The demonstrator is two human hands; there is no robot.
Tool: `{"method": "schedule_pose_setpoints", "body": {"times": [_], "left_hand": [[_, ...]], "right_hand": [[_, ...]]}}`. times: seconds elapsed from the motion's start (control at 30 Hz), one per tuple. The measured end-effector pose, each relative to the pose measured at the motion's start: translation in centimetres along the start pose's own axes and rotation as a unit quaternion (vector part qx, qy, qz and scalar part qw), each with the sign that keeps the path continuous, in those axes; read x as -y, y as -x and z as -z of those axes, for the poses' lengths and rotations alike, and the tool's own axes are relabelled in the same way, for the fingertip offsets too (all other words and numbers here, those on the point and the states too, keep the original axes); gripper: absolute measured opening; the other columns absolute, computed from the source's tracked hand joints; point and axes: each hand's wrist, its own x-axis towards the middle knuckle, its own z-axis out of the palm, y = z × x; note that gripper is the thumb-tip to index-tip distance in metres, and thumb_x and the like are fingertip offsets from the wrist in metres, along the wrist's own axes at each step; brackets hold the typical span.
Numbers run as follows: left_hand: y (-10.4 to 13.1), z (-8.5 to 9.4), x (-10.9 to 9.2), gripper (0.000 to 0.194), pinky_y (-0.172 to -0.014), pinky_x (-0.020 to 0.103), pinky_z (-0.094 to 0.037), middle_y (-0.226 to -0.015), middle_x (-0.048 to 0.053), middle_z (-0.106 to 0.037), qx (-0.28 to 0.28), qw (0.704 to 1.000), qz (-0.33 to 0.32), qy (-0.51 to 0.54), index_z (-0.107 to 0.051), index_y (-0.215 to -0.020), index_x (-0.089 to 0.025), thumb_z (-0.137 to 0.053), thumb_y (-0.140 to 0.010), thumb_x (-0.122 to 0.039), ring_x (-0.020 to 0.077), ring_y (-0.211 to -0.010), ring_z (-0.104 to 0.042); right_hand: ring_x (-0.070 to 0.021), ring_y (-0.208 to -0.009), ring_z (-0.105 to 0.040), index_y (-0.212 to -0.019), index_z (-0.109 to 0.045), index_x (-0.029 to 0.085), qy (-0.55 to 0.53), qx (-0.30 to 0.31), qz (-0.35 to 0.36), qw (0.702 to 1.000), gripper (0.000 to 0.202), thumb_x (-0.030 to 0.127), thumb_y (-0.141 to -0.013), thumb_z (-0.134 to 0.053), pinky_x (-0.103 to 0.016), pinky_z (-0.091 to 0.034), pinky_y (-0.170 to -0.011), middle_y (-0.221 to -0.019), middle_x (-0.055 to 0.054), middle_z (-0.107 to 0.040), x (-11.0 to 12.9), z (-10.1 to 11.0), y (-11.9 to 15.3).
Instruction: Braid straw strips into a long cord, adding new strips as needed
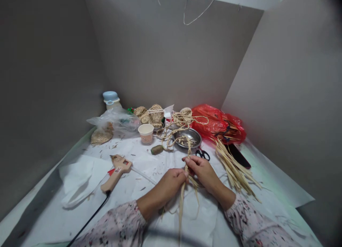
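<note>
Between my hands runs a braided straw cord [189,146], its plaited length looping back over the table and its loose strands hanging toward me. My left hand [172,181] pinches the strands at the lower end of the braid. Just above it, my right hand [199,168] is closed on the braid with thumb and fingertips. A metal bowl [198,143] with straw scraps sits behind the hands, partly under the cord. Black-handled scissors [203,155] lie beyond my right hand. To the right is a bundle of loose straw strips [231,165].
A hot glue gun [117,174] with its cord lies at left, near crumpled white paper [77,177]. Farther back are a paper cup [146,134], a green spool-like piece [157,150], woven pieces [156,113], a red plastic bag [211,120], a dark phone [239,157] and a blue-lidded bottle [110,97].
</note>
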Motion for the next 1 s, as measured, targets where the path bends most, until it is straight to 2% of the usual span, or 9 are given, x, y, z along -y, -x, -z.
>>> {"method": "schedule_pose_setpoints", "body": {"times": [0.13,0.23,0.4,0.53,0.63,0.73,0.83,0.93,1.0], "left_hand": [[0.1,0.3,-0.3,0.034,-0.046,0.024,-0.011,-0.048,-0.009,-0.028,-0.016,0.994,0.034,0.105,-0.049,-0.064,-0.018,-0.057,-0.075,-0.049,0.0075,-0.044,-0.018],[0.1,0.6,-0.4,0.036,-0.046,0.024,-0.009,-0.049,-0.011,-0.025,0.002,0.987,0.034,0.159,-0.050,-0.066,-0.017,-0.061,-0.073,-0.051,0.0063,-0.045,-0.015],[0.0,0.8,-0.5,0.035,-0.045,0.024,-0.007,-0.049,-0.011,-0.024,0.001,0.981,0.042,0.189,-0.051,-0.070,-0.016,-0.062,-0.075,-0.048,0.0055,-0.045,-0.014],[0.0,0.9,-0.6,0.035,-0.045,0.023,-0.009,-0.049,-0.011,-0.024,-0.004,0.979,0.048,0.199,-0.051,-0.071,-0.016,-0.063,-0.074,-0.048,0.0051,-0.045,-0.015],[0.0,0.9,-0.7,0.037,-0.045,0.022,-0.010,-0.049,-0.011,-0.025,-0.006,0.979,0.054,0.199,-0.051,-0.071,-0.016,-0.065,-0.072,-0.050,0.0048,-0.044,-0.017],[0.0,0.9,-0.8,0.037,-0.044,0.022,-0.010,-0.048,-0.011,-0.025,-0.010,0.979,0.057,0.198,-0.052,-0.071,-0.015,-0.065,-0.072,-0.050,0.0046,-0.043,-0.016],[0.0,0.9,-0.7,0.034,-0.044,0.022,-0.010,-0.048,-0.011,-0.024,-0.018,0.978,0.056,0.201,-0.053,-0.071,-0.015,-0.063,-0.074,-0.047,0.0047,-0.043,-0.015],[0.0,1.0,-0.5,0.030,-0.043,0.021,-0.010,-0.048,-0.011,-0.024,-0.024,0.976,0.056,0.207,-0.052,-0.072,-0.016,-0.061,-0.077,-0.044,0.0049,-0.043,-0.016],[0.0,1.0,-0.4,0.028,-0.043,0.021,-0.010,-0.049,-0.011,-0.024,-0.028,0.975,0.056,0.213,-0.052,-0.072,-0.016,-0.059,-0.078,-0.042,0.0049,-0.044,-0.016]], "right_hand": [[-0.0146,-0.062,-0.055,-0.087,-0.067,0.015,0.172,-0.059,0.058,0.982,0.035,0.042,-0.089,-0.045,-0.025,-0.042,-0.059,-0.073,-0.003,-0.064,0.9,2.2,-0.5],[-0.0215,-0.083,-0.061,-0.089,-0.068,0.016,0.414,-0.099,0.092,0.900,0.023,0.033,-0.084,-0.053,-0.032,-0.044,-0.075,-0.088,-0.009,-0.067,2.2,5.2,-0.5],[-0.0281,-0.078,-0.066,-0.101,-0.065,0.011,0.653,-0.143,-0.060,0.742,0.029,0.033,-0.083,-0.057,-0.033,-0.043,-0.060,-0.096,-0.019,-0.066,3.3,9.5,0.3],[-0.0303,-0.077,-0.068,-0.088,-0.070,0.008,0.681,-0.096,-0.153,0.710,0.022,0.020,-0.082,-0.052,-0.032,-0.041,-0.057,-0.085,-0.021,-0.069,3.5,10.9,0.6],[-0.0293,-0.074,-0.068,-0.081,-0.072,0.011,0.670,-0.092,-0.158,0.719,0.025,0.022,-0.083,-0.051,-0.031,-0.039,-0.055,-0.081,-0.021,-0.071,3.9,11.5,0.5],[-0.0260,-0.071,-0.066,-0.079,-0.072,0.015,0.637,-0.141,-0.087,0.753,0.031,0.035,-0.086,-0.049,-0.030,-0.039,-0.056,-0.079,-0.017,-0.072,4.9,11.7,0.6],[-0.0199,-0.066,-0.064,-0.087,-0.068,0.019,0.498,-0.211,0.026,0.841,0.025,0.036,-0.087,-0.050,-0.028,-0.043,-0.059,-0.079,-0.010,-0.071,6.0,10.9,0.6],[-0.0172,-0.066,-0.064,-0.091,-0.060,0.018,0.245,-0.207,0.117,0.940,0.023,0.039,-0.089,-0.049,-0.028,-0.050,-0.062,-0.077,-0.006,-0.069,6.3,8.7,0.7],[-0.0178,-0.071,-0.066,-0.094,-0.056,0.018,0.129,-0.189,0.159,0.960,0.023,0.040,-0.089,-0.050,-0.029,-0.053,-0.065,-0.082,-0.006,-0.068,5.7,6.7,0.9]]}}
